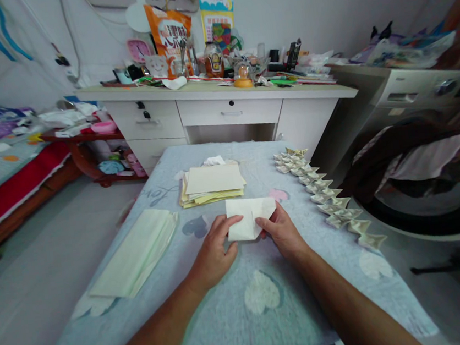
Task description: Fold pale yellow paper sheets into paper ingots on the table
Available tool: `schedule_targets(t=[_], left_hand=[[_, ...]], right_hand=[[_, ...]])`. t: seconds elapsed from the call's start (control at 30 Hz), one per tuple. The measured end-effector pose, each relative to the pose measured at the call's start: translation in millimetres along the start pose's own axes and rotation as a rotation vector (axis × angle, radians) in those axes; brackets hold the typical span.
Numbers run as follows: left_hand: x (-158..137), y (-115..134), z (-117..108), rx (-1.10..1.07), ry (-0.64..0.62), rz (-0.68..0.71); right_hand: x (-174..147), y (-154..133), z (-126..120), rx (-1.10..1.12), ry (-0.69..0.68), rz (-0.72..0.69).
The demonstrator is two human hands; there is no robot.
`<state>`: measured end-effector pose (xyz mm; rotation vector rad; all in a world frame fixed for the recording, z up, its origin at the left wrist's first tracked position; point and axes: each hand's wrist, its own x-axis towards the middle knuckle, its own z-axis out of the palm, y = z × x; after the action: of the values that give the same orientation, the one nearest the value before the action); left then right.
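A partly folded sheet of white paper [241,221] is held just over the cloth-covered table, its lower right corner turned in at a slant. My left hand [214,249] grips its left side, index finger across the front and thumb near the bottom edge. On the right side, my right hand [280,230] pinches it, thumb on the front and the other fingers mostly hidden behind. Beyond the hands lies a stack of cream and yellow paper [214,180]. To the left rests a pile of long pale green paper strips [133,255]. Several folded paper pieces [323,189] form a row at right.
The table wears a blue cloth with heart prints [262,291]. A white desk [229,109] crowded with jars and bags stands behind it. At right is a washing machine [415,90] with its round door open. A bed [13,164] is at far left.
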<state>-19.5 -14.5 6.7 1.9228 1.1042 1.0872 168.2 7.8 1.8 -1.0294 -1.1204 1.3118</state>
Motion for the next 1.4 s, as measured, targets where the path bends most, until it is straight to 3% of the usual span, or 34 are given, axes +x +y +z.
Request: schedule_targets(t=[0.1,0.3,0.5,0.7,0.77,0.87,1.1,1.4], left_hand=[[-1.6,0.6,-1.3,0.160,0.007,0.061],[-1.7,0.3,-4.1,0.490,0.156,0.208],[-1.8,3.0,-1.5,0.662,0.091,0.255],[-1.7,-6.6,0.8,0.506,-0.221,0.218],[-1.6,-8.0,0.7,0.437,-0.264,0.182],[-1.6,-6.6,-0.3,0.384,-0.273,0.166],[-0.3,-3.9,-2.5,0.346,-0.300,0.160],[5.0,-8.3,-4.6,0.282,-0.202,0.054]], right_hand=[[0.4,-1.5,0.9,-0.006,0.000,-0.007],[2.1,4.1,0.4,-0.073,-0.027,-0.018],[0.6,11.7,-2.8,-0.537,-0.004,-0.036],[1.8,17.2,-3.9,-0.902,-0.011,-0.203],[2.1,17.3,-4.0,-1.029,0.014,-0.255],[1.7,14.1,-4.3,-1.145,0.019,-0.315],[-0.2,3.6,-7.4,-1.151,-0.346,-0.374],[-9.7,-13.8,-10.9,-1.130,-0.504,-0.316]])
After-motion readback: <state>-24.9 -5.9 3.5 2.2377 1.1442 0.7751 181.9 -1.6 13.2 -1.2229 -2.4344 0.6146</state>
